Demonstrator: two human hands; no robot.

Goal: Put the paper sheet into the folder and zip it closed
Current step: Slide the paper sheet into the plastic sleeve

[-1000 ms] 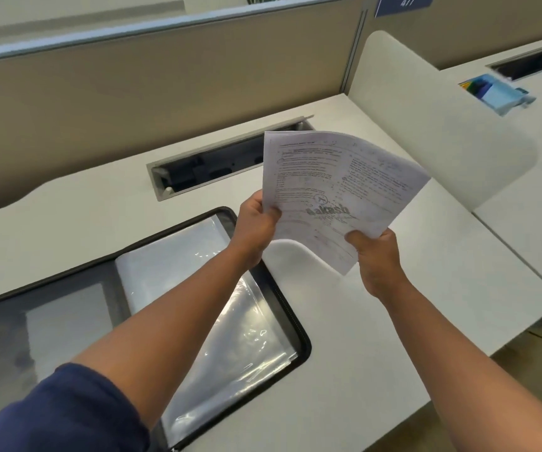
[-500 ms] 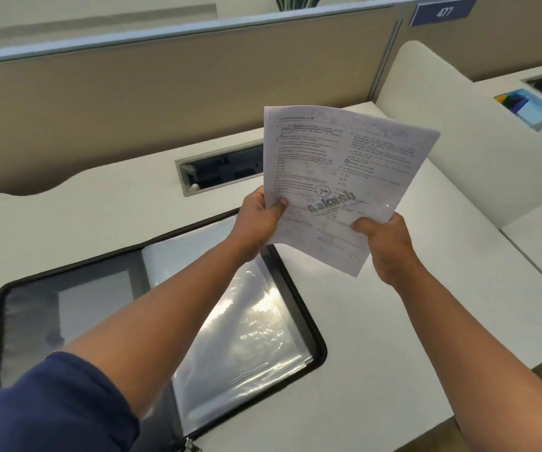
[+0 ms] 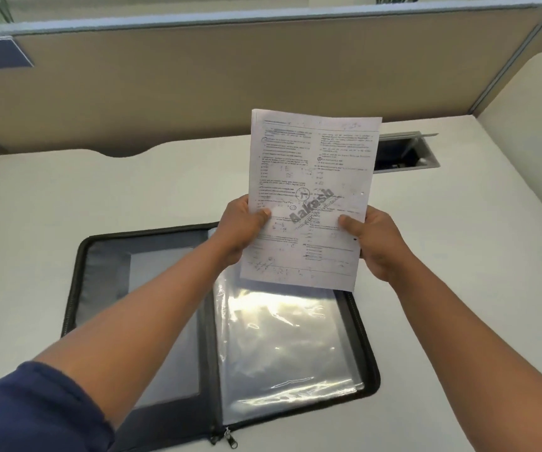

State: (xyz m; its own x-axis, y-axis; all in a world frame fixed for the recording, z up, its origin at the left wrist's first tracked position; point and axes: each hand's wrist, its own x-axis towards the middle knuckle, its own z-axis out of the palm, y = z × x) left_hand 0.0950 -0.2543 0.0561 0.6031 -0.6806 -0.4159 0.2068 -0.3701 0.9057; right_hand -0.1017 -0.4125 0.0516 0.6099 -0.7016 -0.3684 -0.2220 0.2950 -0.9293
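A printed paper sheet with a grey watermark is held upright in the air above the far edge of the folder. My left hand grips its lower left edge, and my right hand grips its lower right edge. The black zip folder lies open flat on the white desk below my arms. Clear plastic sleeves fill its right half; a grey pocket covers its left half. The zipper pulls rest at the folder's near edge, by the spine.
A white desk is bounded by a beige partition at the back. An open cable tray sits in the desk behind the sheet. A white divider stands on the right.
The view has swung left, so the folder now lies centred below me. The sheet has turned from tilted to nearly upright and moved over the folder's far edge, still held in both hands.
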